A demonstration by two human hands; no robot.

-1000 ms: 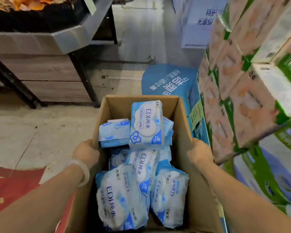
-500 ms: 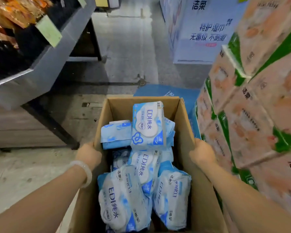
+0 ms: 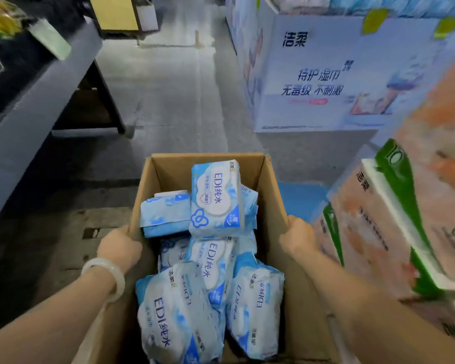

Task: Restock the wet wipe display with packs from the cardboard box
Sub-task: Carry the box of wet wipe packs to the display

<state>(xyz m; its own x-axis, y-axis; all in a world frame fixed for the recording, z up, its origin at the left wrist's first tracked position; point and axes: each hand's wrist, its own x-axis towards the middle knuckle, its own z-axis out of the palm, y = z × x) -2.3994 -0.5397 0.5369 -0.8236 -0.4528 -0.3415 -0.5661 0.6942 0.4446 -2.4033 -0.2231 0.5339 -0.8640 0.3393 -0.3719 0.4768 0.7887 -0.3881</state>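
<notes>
An open cardboard box [image 3: 208, 164] fills the lower middle of the head view, held up in front of me. Several blue-and-white wet wipe packs [image 3: 216, 198] lie jumbled inside it. My left hand [image 3: 118, 248], with a pale bangle on the wrist, grips the box's left wall. Gripping the right wall is my right hand [image 3: 297, 237]. Ahead on the right stands the pale blue wet wipe display [image 3: 326, 74], a printed stand with packs on top at the frame's upper edge.
Stacked orange-and-green tissue packs [image 3: 394, 227] crowd the right side, close to my right arm. A dark grey shelf unit [image 3: 37, 101] runs along the left. Between them a grey floor aisle [image 3: 168, 88] leads forward.
The box has been carried forward along the aisle in both hands. The pale blue display has come nearer and larger; the left shelf and tissue stack have slid past.
</notes>
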